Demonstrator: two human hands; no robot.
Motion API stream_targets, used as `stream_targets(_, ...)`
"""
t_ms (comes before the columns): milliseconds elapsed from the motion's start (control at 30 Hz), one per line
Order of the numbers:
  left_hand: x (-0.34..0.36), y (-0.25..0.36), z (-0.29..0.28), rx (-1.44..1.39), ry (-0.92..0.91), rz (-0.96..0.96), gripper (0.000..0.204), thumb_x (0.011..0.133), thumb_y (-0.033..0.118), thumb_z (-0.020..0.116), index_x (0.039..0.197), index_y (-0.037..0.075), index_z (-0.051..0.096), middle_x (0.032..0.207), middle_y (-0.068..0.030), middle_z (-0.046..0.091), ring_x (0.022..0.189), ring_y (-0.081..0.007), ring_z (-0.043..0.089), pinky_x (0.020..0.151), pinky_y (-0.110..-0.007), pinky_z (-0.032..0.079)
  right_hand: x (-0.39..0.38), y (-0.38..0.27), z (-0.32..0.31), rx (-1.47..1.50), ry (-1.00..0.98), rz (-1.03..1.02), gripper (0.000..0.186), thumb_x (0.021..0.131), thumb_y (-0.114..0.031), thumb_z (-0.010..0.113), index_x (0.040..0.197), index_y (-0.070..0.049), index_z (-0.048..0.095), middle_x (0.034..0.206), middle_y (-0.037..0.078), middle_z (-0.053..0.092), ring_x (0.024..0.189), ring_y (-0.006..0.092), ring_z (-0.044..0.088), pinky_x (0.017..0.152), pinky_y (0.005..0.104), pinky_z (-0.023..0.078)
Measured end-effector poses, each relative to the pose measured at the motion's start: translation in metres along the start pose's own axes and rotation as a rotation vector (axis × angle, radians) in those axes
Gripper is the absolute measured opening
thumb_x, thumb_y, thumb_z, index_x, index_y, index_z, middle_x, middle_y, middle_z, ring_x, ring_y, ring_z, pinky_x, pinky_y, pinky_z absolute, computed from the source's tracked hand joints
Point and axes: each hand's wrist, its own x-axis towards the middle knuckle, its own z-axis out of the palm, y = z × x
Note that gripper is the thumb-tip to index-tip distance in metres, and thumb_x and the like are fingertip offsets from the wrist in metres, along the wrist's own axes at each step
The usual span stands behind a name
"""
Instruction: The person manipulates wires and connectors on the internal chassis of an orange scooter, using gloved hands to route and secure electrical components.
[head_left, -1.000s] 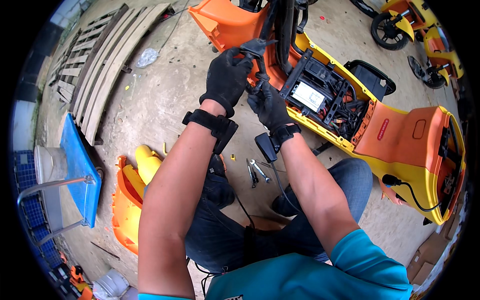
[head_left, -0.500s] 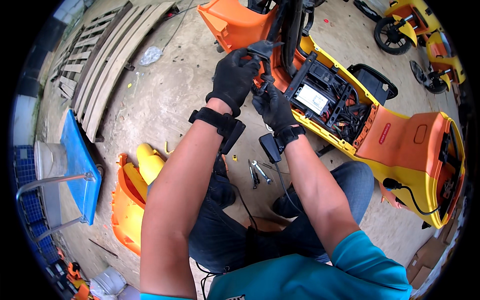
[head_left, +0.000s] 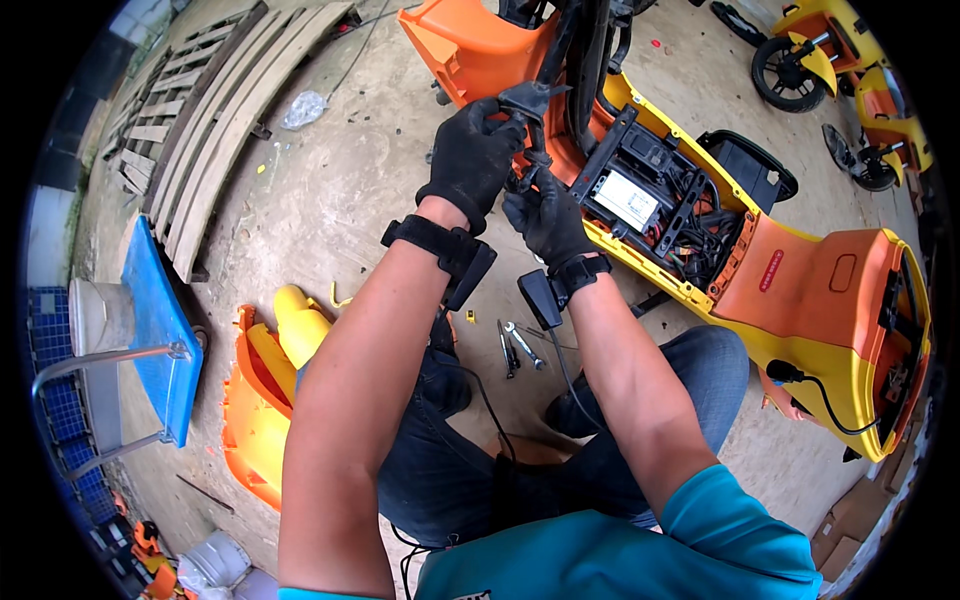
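Black fitting, before orange panel: pinched in fingers of left hand; dark stem below, apparently pinched in fingers of right hand. Grip virtually unchanged; seemingly same stage of handling.

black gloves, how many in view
2: one on the left hand, the other on the right hand, which sits lower and farther right in the picture.

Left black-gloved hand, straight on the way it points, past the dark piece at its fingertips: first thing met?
Likely the curved orange plastic panel beyond the left hand; depth is unclear in this view.
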Motion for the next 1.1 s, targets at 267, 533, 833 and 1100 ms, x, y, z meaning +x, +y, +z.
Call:
stream_targets(267,0.000,0.003,0.000,0.025,-0.021,0.015,0.041,0.091,0.013,0.062,0.126,-0.006,0.053,0.100,-0.0116,0.070,0.088,-0.0152,0.067,0.075,-0.026,0.051,-0.002,-0.003,-0.001,-0.008,0.018,0.010,0.028,0.097,-0.042,0.055,0.095,-0.014,0.056,0.084,0.003,0.056,0.072,0.0164,0.061,0.064,0.0300,0.054)
stream_targets(533,0.000,0.004,-0.001,0.067,0.002,0.023,0.041,0.089,0.014,0.063,0.124,-0.006,0.055,0.096,-0.0115,0.070,0.086,-0.0144,0.067,0.074,-0.026,0.051,-0.006,-0.003,0.000,0.011,0.013,0.026,0.022,0.096,-0.036,0.057,0.094,-0.015,0.056,0.082,0.001,0.057,0.073,0.0167,0.061,0.067,0.0317,0.053)
stream_targets(833,-0.004,0.003,-0.001,0.163,0.014,0.064,0.040,0.086,0.014,0.067,0.121,-0.005,0.059,0.097,-0.0113,0.071,0.085,-0.0137,0.067,0.075,-0.026,0.051,-0.007,0.007,-0.015,0.080,-0.192,0.090,0.030,0.095,-0.038,0.059,0.103,-0.009,0.058,0.092,0.009,0.064,0.076,0.0188,0.062,0.069,0.0320,0.053)
stream_targets(1100,0.002,0.001,-0.013,0.341,0.084,0.213,0.033,0.088,0.031,0.063,0.097,-0.001,0.068,0.086,-0.0189,0.070,0.078,-0.0287,0.068,0.068,-0.037,0.051,-0.005,0.008,-0.002,0.208,-0.115,0.058,0.026,0.099,-0.013,0.051,0.114,0.007,0.052,0.103,0.022,0.062,0.091,0.0272,0.065,0.081,0.0328,0.058)
